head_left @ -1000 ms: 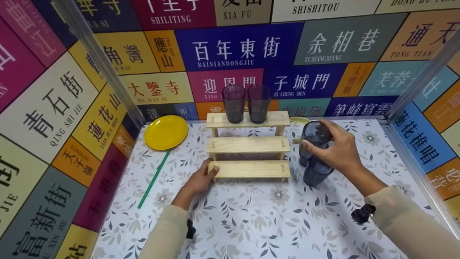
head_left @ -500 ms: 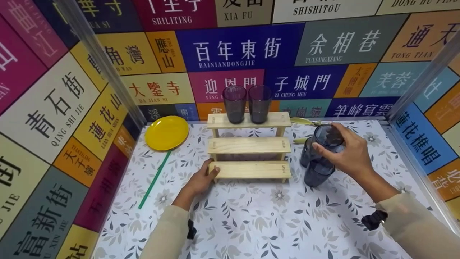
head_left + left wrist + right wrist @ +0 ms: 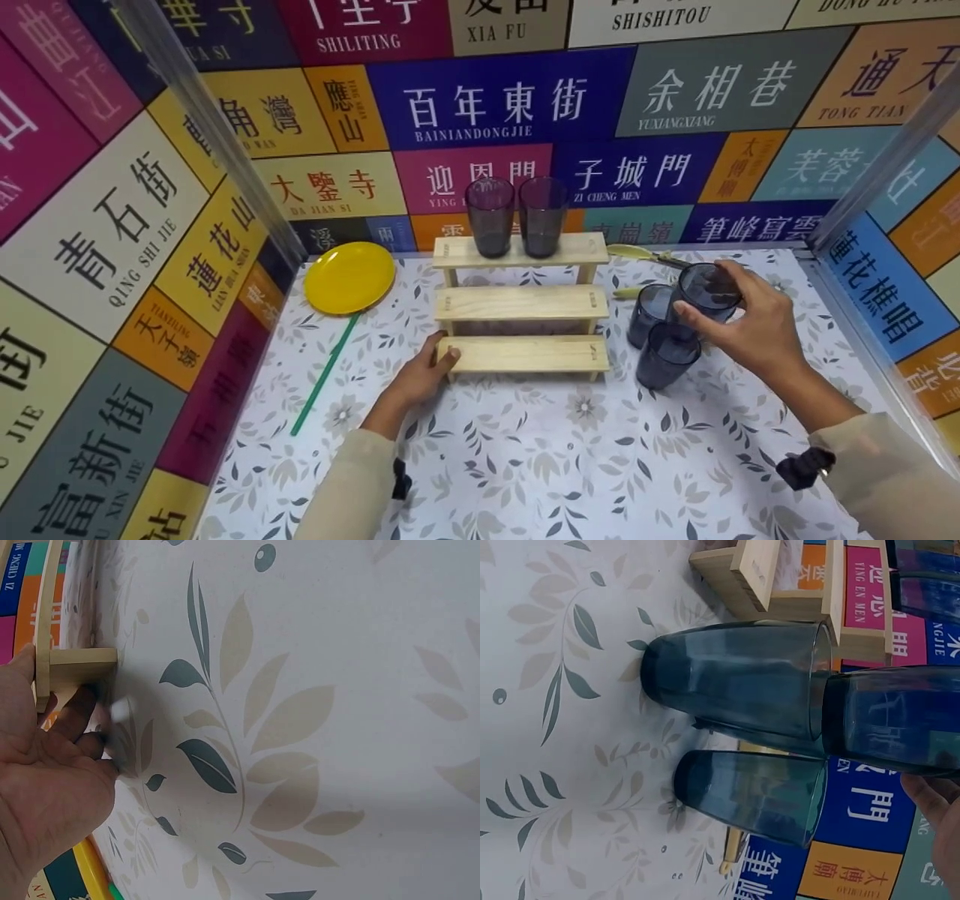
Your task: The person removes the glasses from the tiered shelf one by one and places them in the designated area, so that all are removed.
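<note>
A three-tier wooden stand [image 3: 517, 354] stands mid-table. My left hand [image 3: 414, 381] grips the left end of its lowest tier, thumb on top and fingers below in the left wrist view. Two purple-tinted glasses [image 3: 490, 217] stand side by side on the top tier. Right of the stand, my right hand [image 3: 761, 330] holds a dark blue glass [image 3: 709, 289] between thumb and fingers. In the right wrist view, the held glass [image 3: 900, 720] is up near the rims of two standing glasses: a nearer glass [image 3: 731, 675] and a farther glass [image 3: 750, 791].
A yellow plate [image 3: 349, 277] lies at the back left, with a green stick [image 3: 324, 375] running from its edge. Behind the glasses lie a yellowish utensil with a dark handle [image 3: 634, 252] and another yellowish piece [image 3: 628, 293]. Printed panels [image 3: 495, 97] wall in the table.
My right hand has moved to the right and slightly nearer with the glass, uncovering more of the two standing glasses. My left hand keeps its place on the stand.
</note>
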`<state>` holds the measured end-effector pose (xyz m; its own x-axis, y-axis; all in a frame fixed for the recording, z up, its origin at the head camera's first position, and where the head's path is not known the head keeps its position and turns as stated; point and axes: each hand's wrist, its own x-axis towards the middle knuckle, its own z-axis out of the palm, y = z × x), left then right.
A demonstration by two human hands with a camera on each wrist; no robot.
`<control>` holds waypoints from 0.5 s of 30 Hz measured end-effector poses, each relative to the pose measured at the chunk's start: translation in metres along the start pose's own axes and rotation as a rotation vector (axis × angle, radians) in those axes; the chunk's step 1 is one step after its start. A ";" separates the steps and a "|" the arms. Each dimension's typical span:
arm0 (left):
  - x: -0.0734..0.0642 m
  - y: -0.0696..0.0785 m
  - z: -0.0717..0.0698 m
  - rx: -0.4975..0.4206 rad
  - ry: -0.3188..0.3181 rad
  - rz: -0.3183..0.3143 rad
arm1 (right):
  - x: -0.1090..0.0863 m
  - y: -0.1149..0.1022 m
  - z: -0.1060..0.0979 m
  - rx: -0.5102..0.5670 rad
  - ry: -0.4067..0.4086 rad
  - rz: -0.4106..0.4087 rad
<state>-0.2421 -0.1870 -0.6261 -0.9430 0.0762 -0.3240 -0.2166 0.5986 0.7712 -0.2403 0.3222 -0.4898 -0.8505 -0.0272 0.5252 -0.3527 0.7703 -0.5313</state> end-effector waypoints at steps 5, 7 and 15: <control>0.000 0.000 0.001 0.004 0.002 -0.005 | -0.004 0.007 -0.006 -0.003 0.016 0.015; 0.000 0.001 0.001 0.002 0.000 0.002 | -0.006 0.010 -0.009 -0.010 0.031 0.013; -0.001 0.002 0.001 -0.012 -0.008 -0.005 | -0.010 0.022 -0.018 0.002 0.078 0.015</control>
<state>-0.2418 -0.1849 -0.6247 -0.9398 0.0793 -0.3324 -0.2246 0.5898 0.7757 -0.2326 0.3509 -0.4947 -0.8230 0.0338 0.5671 -0.3410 0.7690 -0.5407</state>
